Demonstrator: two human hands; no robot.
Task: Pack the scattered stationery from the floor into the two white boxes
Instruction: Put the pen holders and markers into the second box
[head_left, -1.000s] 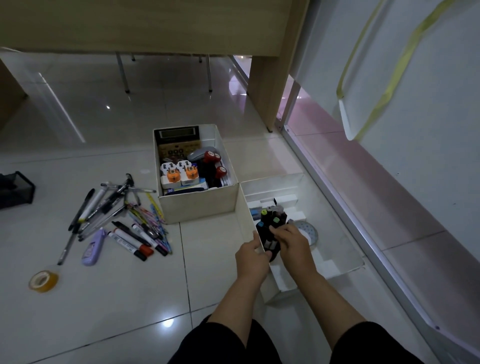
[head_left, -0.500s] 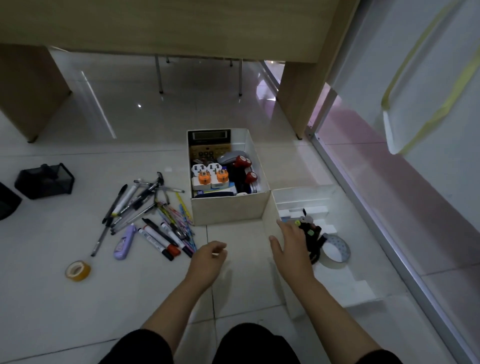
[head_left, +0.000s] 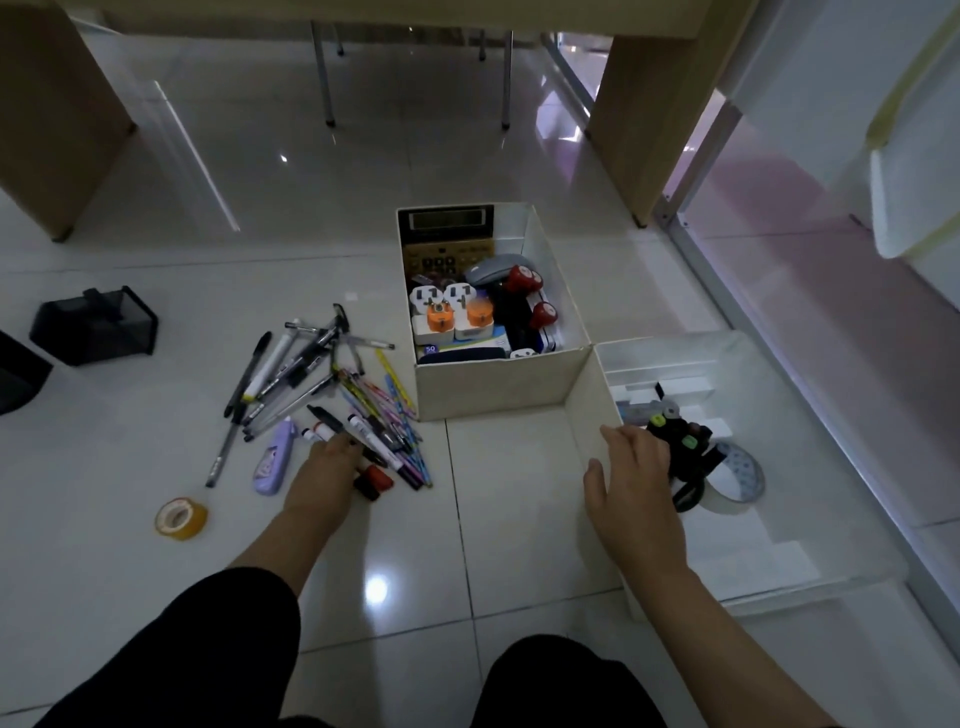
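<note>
While the yellow tape roll (head_left: 181, 518) lies apart at far left, we see the pens and markers (head_left: 332, 387) fanned in a loose heap on the floor tiles (head_left: 509, 493). Our left hand (head_left: 326, 474) reaches palm down onto the heap's near edge, fingers curled over a red-capped marker (head_left: 375, 480); a firm hold is unclear. Beside it, the full white box (head_left: 498, 384) holds a calculator (head_left: 447, 239). Our right hand (head_left: 631, 483) rests spread and empty on the second white box (head_left: 592, 410) rim.
</note>
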